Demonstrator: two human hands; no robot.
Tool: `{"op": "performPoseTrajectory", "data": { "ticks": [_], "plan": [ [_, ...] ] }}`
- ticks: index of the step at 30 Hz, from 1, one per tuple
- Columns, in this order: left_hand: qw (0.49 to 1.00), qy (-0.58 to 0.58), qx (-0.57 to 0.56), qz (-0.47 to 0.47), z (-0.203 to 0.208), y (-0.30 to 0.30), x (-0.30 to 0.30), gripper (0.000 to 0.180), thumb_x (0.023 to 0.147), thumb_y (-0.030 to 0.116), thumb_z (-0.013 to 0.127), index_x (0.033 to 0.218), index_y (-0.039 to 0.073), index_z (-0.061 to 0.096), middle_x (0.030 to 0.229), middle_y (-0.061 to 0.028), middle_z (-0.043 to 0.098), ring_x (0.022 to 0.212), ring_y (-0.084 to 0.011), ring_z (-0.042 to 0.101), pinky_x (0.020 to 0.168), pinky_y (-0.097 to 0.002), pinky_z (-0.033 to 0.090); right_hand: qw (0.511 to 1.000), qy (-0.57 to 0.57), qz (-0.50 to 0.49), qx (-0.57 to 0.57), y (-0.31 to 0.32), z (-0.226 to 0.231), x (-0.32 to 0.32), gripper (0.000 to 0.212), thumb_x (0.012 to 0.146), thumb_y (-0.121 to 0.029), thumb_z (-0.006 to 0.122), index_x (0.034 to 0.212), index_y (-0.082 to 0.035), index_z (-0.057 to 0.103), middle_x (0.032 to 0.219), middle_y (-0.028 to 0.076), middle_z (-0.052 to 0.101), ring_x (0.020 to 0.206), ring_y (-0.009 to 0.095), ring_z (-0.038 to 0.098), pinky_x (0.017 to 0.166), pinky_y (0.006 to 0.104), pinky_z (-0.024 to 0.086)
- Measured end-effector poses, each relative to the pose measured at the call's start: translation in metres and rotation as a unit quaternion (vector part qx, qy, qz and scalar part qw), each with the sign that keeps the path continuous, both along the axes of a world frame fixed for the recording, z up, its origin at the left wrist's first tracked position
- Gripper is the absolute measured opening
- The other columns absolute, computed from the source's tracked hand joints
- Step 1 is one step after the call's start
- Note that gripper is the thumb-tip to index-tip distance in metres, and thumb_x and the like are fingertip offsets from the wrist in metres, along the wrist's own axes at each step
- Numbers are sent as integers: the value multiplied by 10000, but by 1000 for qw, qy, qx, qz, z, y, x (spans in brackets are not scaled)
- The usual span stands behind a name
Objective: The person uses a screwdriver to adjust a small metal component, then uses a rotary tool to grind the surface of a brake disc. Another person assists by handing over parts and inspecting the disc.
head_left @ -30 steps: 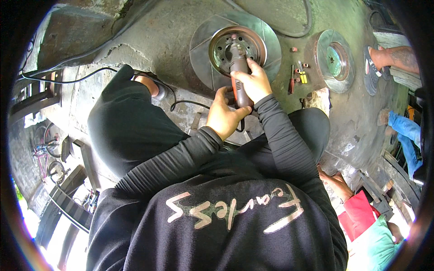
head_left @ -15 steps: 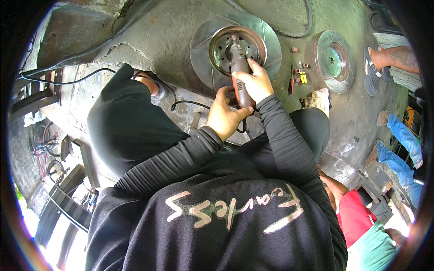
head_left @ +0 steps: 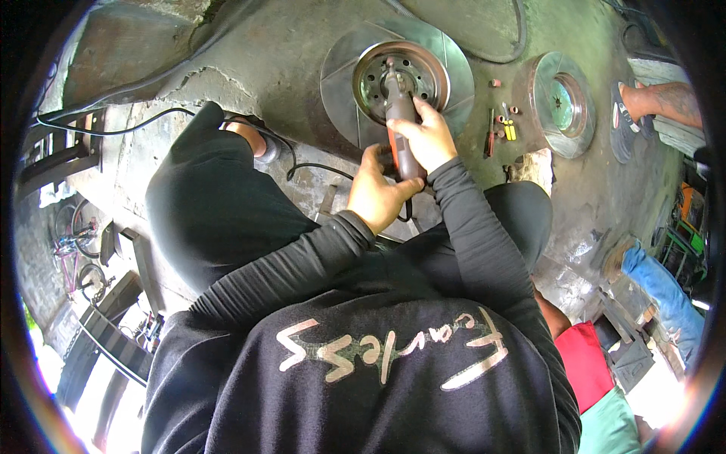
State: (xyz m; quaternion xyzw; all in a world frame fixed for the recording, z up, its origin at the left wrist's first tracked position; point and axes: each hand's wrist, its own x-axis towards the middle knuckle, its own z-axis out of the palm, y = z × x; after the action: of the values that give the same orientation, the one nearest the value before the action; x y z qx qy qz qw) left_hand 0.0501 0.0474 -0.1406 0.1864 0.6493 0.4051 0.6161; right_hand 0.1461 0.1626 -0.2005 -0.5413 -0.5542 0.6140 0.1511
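Observation:
A corded die grinder [head_left: 408, 151], dark grey with an orange side, is held in both hands over a brake disc [head_left: 340, 83] lying on the floor. My right hand [head_left: 428, 136] wraps round its body from the right. My left hand [head_left: 378, 193] grips the rear end, fingers on the left side and thumb across the back. The grinder's small reddish tip reaches into the disc's raised hub, close to the ring of holes. Whether the tip touches the metal I cannot tell.
A second brake disc [head_left: 538, 106] lies to the right. Between the discs are small reddish drums [head_left: 495, 83], yellow-handled tools [head_left: 510, 130] and a red one [head_left: 490, 144]. A black cord [head_left: 314, 165] trails left. Other people's legs [head_left: 669, 104] and a person in red [head_left: 586, 363] are at the right.
The grinder and both hands hold nearly the same place. At the right, the person in jeans has moved, and the person in red has shifted slightly.

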Motion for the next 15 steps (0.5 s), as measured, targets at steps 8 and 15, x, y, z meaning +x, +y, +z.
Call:
{"op": "performPoseTrajectory", "data": {
  "ticks": [8, 15],
  "plan": [
    [1000, 25, -12, -6, 5, -7, 5, 765, 683, 123, 792, 1266, -90, 345, 1131, -258, 564, 1088, -299, 568, 920, -375, 470, 998, -5, 33, 60, -12, -8, 1, 802, 701, -286, 738, 1300, 147, 427, 1254, 315, 525, 1174, 355, 540, 1004, 353, 408],
    [992, 120, -5, -44, 9, -10, 7, 796, 743, 86, 760, 1324, -116, 256, 1109, -237, 582, 957, -241, 612, 766, -306, 533, 998, -2, 41, 43, -11, -5, 2, 792, 697, -252, 751, 1296, 152, 427, 1239, 301, 544, 1143, 327, 565, 974, 341, 431]
  ]
}}
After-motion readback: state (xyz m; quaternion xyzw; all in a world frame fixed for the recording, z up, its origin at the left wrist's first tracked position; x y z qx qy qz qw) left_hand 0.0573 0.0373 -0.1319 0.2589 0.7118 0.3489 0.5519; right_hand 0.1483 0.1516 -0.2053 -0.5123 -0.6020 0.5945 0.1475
